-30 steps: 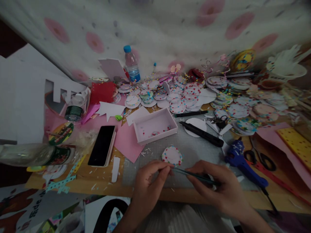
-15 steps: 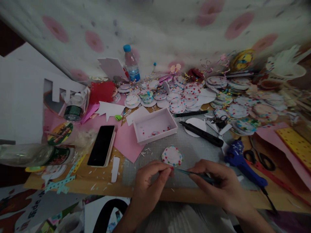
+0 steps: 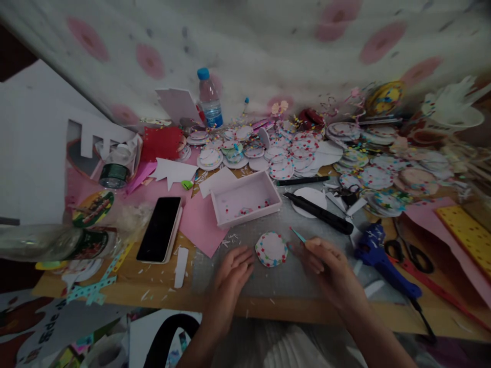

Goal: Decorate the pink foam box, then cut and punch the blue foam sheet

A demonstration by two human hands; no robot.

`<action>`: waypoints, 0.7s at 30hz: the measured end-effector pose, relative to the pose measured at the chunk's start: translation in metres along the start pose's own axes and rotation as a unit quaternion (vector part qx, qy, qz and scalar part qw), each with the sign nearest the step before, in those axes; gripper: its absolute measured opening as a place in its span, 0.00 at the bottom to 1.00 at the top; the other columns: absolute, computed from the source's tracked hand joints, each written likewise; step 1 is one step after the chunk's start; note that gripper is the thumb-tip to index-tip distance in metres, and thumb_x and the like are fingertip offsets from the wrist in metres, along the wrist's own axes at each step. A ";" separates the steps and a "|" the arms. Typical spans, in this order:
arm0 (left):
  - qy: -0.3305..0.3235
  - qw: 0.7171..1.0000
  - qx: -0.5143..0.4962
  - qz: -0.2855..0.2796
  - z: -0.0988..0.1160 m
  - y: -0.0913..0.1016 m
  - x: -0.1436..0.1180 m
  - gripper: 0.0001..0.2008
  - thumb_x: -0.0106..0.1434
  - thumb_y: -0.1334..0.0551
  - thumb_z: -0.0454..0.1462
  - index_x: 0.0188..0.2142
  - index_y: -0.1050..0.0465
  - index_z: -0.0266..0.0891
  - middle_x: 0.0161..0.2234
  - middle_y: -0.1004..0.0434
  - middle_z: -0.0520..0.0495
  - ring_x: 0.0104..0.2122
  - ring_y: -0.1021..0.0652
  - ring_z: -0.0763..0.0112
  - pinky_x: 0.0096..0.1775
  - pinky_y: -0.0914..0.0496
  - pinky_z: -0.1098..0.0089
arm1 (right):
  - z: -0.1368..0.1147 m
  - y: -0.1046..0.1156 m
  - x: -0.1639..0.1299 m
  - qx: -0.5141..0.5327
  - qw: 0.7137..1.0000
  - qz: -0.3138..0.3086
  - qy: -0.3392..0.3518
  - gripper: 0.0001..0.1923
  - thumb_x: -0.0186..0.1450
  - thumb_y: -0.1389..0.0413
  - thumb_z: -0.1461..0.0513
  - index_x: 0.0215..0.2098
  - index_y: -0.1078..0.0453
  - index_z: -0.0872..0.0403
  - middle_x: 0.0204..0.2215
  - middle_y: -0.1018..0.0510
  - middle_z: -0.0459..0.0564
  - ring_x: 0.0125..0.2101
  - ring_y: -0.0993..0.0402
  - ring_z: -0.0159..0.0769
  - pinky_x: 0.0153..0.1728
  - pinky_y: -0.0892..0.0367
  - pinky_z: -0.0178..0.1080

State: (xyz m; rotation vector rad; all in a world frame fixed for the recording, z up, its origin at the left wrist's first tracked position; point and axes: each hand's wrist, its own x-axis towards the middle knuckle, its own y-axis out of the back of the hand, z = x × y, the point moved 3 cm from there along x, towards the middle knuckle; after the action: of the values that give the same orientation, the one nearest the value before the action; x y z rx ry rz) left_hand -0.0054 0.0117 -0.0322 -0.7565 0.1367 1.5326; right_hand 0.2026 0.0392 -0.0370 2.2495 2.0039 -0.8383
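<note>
I see the near edge of the table (image 3: 115,296) running across the bottom, and both hands come over it onto a grey mat (image 3: 307,230). The only open room is this mat strip; on all other sides the things crowd close.

My left hand (image 3: 230,273) lies flat, fingers loosely spread and holding nothing, its tips just beside the left rim of the round paper disc (image 3: 271,249) with coloured dots. My right hand (image 3: 326,263) is closed around a thin teal stick (image 3: 298,235). The stick's long axis goes from the fingers toward far-left, and its tip stands just beside the disc's right edge; I cannot tell if it touches. The disc lies flat on the mat, between the two hands.

Far from the disc is a shallow pink tray (image 3: 245,197), and to the left a dark phone (image 3: 160,229) on pink paper. To the right lie a black knife (image 3: 318,213), a blue glue gun (image 3: 379,253) and scissors (image 3: 410,250). Far back many dotted discs (image 3: 299,151) are heaped near a water bottle (image 3: 209,99). Behind stands a white cloth (image 3: 268,46) with pink spots. The light is dim.
</note>
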 end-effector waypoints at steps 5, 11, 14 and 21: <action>-0.030 0.999 0.011 0.004 0.000 -0.005 0.017 0.19 0.59 0.41 0.41 0.49 0.33 0.36 0.54 0.28 0.34 0.57 0.30 0.56 0.60 0.39 0.55 | 0.002 -0.005 -0.001 0.022 0.999 -0.008 -0.025 0.20 0.56 0.38 0.52 0.15 0.40 0.51 0.12 0.47 0.37 0.15 0.53 0.27 0.29 0.31 0.41; -0.117 0.985 0.112 0.057 0.010 -0.005 0.018 0.16 0.61 0.42 0.40 0.47 0.30 0.38 0.51 0.26 0.39 0.52 0.26 0.60 0.55 0.33 0.59 | -0.003 0.002 -0.013 -0.098 0.991 0.053 0.073 0.11 0.58 0.39 0.54 0.22 0.30 0.51 0.14 0.37 0.39 0.16 0.39 0.28 0.30 0.29 0.39; -0.144 0.964 0.212 0.070 0.023 -0.017 -0.002 0.13 0.63 0.43 0.43 0.37 0.24 0.39 0.38 0.20 0.44 0.42 0.22 0.62 0.46 0.28 0.64 | -0.017 -0.003 -0.027 -0.276 0.921 0.103 0.257 0.04 0.60 0.40 0.61 0.28 0.28 0.51 0.23 0.24 0.43 0.26 0.26 0.35 0.37 0.27 0.42; -0.145 0.957 0.250 -0.012 0.028 -0.056 -0.027 0.17 0.66 0.44 0.46 0.31 0.23 0.37 0.32 0.20 0.44 0.36 0.22 0.64 0.42 0.29 0.67 | -0.025 -0.049 -0.057 -0.473 0.695 -0.016 0.541 0.13 0.60 0.45 0.73 0.39 0.31 0.52 0.20 0.25 0.39 0.19 0.32 0.27 0.51 0.37 0.53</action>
State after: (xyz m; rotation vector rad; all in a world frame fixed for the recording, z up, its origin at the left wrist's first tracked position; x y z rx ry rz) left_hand 0.0342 0.0108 0.0240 -0.1280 0.2821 1.4823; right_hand 0.1643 0.0046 0.0236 1.9910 1.8529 1.5949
